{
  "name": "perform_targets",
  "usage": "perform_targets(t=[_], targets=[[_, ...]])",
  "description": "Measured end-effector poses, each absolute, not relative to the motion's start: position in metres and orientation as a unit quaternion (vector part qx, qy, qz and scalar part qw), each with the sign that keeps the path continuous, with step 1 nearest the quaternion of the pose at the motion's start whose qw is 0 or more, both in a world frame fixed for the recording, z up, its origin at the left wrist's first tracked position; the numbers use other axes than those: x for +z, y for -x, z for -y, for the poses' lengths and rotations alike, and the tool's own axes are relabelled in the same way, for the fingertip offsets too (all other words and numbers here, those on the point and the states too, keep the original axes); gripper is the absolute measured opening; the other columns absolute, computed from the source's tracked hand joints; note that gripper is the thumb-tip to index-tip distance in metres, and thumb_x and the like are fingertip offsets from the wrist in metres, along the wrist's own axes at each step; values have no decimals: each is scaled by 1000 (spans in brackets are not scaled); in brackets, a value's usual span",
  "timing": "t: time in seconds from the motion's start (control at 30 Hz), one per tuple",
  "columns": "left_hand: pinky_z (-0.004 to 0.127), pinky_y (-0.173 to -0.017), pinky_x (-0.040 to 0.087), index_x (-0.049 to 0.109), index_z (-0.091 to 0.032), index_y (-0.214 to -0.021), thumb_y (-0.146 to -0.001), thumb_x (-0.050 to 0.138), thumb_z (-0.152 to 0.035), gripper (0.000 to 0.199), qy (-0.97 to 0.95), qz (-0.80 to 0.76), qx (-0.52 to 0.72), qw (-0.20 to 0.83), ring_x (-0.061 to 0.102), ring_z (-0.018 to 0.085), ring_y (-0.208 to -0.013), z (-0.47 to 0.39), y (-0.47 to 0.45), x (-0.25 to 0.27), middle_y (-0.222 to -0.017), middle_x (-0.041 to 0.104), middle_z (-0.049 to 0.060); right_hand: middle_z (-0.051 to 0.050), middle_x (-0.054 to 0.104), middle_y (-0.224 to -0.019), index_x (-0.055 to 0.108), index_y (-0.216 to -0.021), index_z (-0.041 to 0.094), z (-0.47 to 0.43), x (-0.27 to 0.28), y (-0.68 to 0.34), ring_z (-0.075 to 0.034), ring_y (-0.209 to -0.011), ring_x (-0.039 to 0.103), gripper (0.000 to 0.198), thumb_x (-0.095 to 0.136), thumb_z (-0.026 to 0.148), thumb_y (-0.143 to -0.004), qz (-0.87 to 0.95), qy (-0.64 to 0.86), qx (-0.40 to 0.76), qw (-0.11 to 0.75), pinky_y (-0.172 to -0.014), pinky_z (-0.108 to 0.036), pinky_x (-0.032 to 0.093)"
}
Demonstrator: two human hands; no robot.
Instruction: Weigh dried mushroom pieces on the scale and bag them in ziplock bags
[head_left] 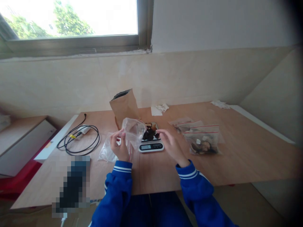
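My left hand [119,143] pinches the edge of a clear plastic bag [134,130], its mouth held wide beside the scale. A white digital kitchen scale [151,147] with a small lit display sits in front of me. Dark brown dried pieces [149,134] lie heaped on its platform; their exact kind is unclear. At the right edge of this heap is my right hand [169,142], fingers stretched out and apart, the fingertips touching or just beside the pieces. Under my left hand lies a pile of clear plastic bags [107,151].
An open brown paper bag [125,105] stands behind the scale. Filled zip bags [204,143] with red seals lie to the right. A coiled black cable [81,140] and a pixelated dark object [73,186] are on the left. Crumpled tissue [162,108] rests by the wall.
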State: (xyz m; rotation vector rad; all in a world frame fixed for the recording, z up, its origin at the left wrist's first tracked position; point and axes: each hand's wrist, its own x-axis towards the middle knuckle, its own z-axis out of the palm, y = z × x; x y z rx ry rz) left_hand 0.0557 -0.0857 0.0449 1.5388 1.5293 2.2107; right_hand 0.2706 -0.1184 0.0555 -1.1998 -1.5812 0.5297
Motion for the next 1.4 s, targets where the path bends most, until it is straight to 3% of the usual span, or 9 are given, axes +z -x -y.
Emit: perform_targets(t=[0.23, 0.47, 0.57, 0.73, 0.8, 0.93, 1.1, 1.23, 1.4], targets=[[33, -83, 45, 66, -19, -102, -88, 57, -37, 25, -492, -496, 713, 65, 59, 21, -103, 75, -58, 6, -106, 67, 8, -11, 64, -104, 62, -104, 19, 93, 13, -277, -27, -104, 58, 23, 50, 16, -84, 733, 539, 106, 400, -91, -45, 47], [39, -96, 44, 63, -18, -112, -90, 55, -40, 32, -474, -490, 722, 117, 58, 23, -112, 79, -57, 4, -115, 65, 10, -7, 64, -90, 66, -84, 20, 94, 11, -275, -24, -91, 61, 14, 53, 14, -83, 726, 551, 111, 396, -80, -38, 48], [40, -99, 44, 62, -19, -114, -90, 54, -40, 33, -474, -479, 724, 146, 58, 24, -113, 81, -59, 5, -119, 64, 10, -7, 68, -86, 67, -81, 21, 97, 28, -271, -24, -86, 62, 12, 55, 19, -85, 702, 554, 128, 430, -79, -38, 47], [46, -104, 41, 63, -21, -115, -90, 56, -39, 32, -510, -461, 710, 153, 57, 25, -118, 82, -60, 0, -122, 64, 10, -6, 71, -91, 67, -92, 19, 96, 77, -244, -19, -78, 63, 16, 59, 32, -86, 615, 502, 204, 573, -74, -33, 50], [47, -104, 42, 63, -20, -116, -90, 56, -38, 32, -532, -450, 701, 151, 57, 26, -118, 83, -61, -1, -122, 64, 11, -5, 72, -91, 67, -97, 19, 94, 94, -230, -18, -78, 64, 20, 61, 35, -86, 614, 473, 232, 587, -73, -30, 50], [46, -102, 45, 63, -21, -117, -90, 56, -37, 32, -549, -450, 689, 147, 59, 25, -116, 85, -61, 2, -120, 65, 12, -6, 72, -98, 66, -105, 21, 91, 105, -216, -17, -81, 64, 25, 53, 37, -91, 656, 453, 243, 552, -75, -30, 51], [49, -101, 45, 64, -25, -117, -90, 55, -37, 31, -535, -470, 687, 142, 60, 26, -114, 88, -60, 8, -117, 66, 9, -11, 67, -108, 65, -106, 19, 83, 68, -228, -22, -100, 62, 30, 39, 30, -96, 657, 488, 164, 551, -87, -37, 51], [48, -99, 46, 63, -27, -117, -90, 55, -37, 30, -527, -475, 690, 141, 61, 25, -112, 88, -60, 9, -117, 66, 9, -14, 59, -122, 62, -117, 19, 77, 24, -234, -27, -118, 53, 31, 45, 27, -92, 713, 505, 114, 473, -103, -48, 43], [48, -95, 48, 64, -27, -116, -90, 56, -37, 29, -522, -473, 696, 141, 62, 25, -108, 86, -59, 5, -116, 66, 8, -15, 54, -131, 60, -123, 21, 73, -7, -234, -30, -127, 46, 35, 49, 26, -90, 745, 506, 89, 425, -107, -54, 39]])
